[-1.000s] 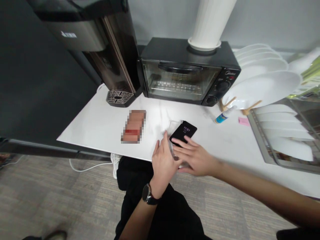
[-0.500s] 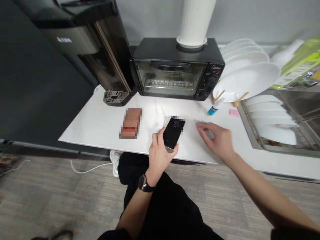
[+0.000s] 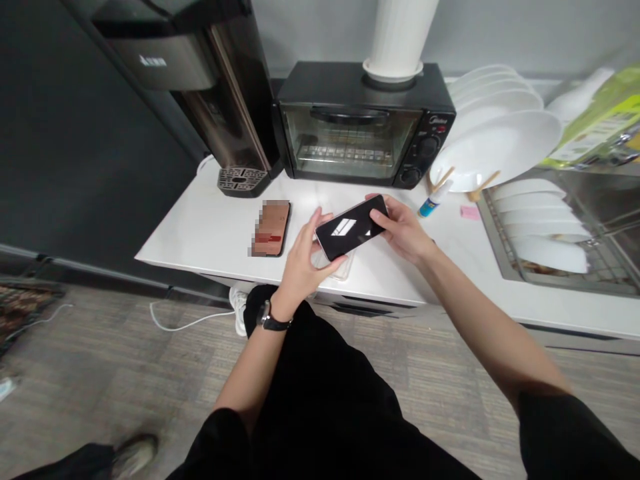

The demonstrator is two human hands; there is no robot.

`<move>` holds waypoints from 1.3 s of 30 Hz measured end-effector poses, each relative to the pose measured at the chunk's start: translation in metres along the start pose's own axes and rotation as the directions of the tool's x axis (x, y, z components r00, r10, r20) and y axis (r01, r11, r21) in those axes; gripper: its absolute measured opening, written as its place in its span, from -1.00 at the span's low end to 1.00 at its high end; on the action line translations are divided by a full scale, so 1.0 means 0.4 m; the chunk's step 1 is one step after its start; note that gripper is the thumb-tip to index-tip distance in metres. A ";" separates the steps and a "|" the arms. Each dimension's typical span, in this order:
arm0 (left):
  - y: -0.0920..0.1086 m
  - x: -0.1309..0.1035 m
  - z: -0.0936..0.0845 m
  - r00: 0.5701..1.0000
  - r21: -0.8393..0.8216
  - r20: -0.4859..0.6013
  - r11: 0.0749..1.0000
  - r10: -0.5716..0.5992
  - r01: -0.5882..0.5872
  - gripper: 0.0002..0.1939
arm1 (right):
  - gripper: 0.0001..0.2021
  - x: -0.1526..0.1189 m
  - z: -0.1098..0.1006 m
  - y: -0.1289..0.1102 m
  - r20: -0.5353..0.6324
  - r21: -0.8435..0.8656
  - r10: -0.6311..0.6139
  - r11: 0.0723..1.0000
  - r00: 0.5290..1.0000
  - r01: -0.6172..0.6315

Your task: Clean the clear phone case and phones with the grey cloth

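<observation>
A black smartphone [image 3: 357, 230] is held above the counter, tilted, with light reflected on its dark screen. My left hand [image 3: 305, 257] grips its left end by the edges, thumb along the near side. My right hand [image 3: 403, 230] pinches the right end, thumb on the screen and fingers beneath. Below the phone, a clear phone case [image 3: 343, 268] lies on the white counter [image 3: 225, 247], partly hidden. To the left lies a flat brown and red item with a dark edge [image 3: 273, 230], partly blurred out.
A black toaster oven [image 3: 350, 133] stands at the back, a white pot [image 3: 400, 40] on top. Left of it is a water dispenser [image 3: 235, 100]. On the right are a small spray bottle [image 3: 434, 200], a pink pad [image 3: 470, 213], racked white plates [image 3: 495, 150] and a sink [image 3: 510, 267].
The phone has been lifted off the clear case and turned sideways. My right hand has moved left and taken hold of its right end. The view has shifted slightly.
</observation>
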State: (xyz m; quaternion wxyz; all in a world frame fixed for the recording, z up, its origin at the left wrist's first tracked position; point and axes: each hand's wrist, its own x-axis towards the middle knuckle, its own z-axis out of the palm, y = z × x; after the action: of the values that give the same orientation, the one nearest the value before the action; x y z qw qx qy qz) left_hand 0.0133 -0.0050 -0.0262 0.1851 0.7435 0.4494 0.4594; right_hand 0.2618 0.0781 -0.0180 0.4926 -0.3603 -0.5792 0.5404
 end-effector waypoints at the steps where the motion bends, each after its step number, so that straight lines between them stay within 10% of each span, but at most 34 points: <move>1: 0.000 0.008 -0.005 1.000 -0.047 -0.014 0.999 -0.010 0.009 0.15 | -0.50 0.006 0.006 -0.004 -0.026 0.081 0.020 0.997 0.999 -0.018; 7: 0.046 -0.092 0.047 0.963 0.247 0.008 0.934 -0.268 0.258 0.12 | -0.53 0.049 -0.042 0.042 -0.321 0.337 0.072 0.941 0.944 0.043; 12: 0.054 -0.107 0.074 0.973 0.486 0.063 0.859 -0.221 0.163 -0.41 | -0.56 0.047 -0.130 0.080 -0.411 0.245 0.109 0.969 0.905 -0.005; 23: 0.085 -0.123 0.153 0.962 0.439 -0.091 0.857 -0.257 0.270 -0.01 | -0.44 0.032 -0.019 0.109 -0.070 -0.283 0.097 0.953 0.993 -0.113; 32: 0.088 -0.119 0.152 0.952 0.336 -0.099 0.891 -0.290 0.306 -0.15 | -0.64 0.010 0.000 0.068 0.017 -0.817 -0.063 0.574 0.998 0.050; 39: 0.101 -0.108 0.171 0.950 0.357 -0.134 0.881 -0.281 0.311 -0.09 | -0.56 0.031 -0.012 0.059 -0.060 -0.513 -0.075 0.858 0.995 0.033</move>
State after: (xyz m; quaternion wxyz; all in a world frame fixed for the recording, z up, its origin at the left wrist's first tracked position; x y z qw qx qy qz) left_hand 0.0842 -0.0532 -0.0556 0.0906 0.6690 0.6437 0.3604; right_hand 0.2604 0.0947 -0.0393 0.4163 -0.4825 -0.6921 0.3389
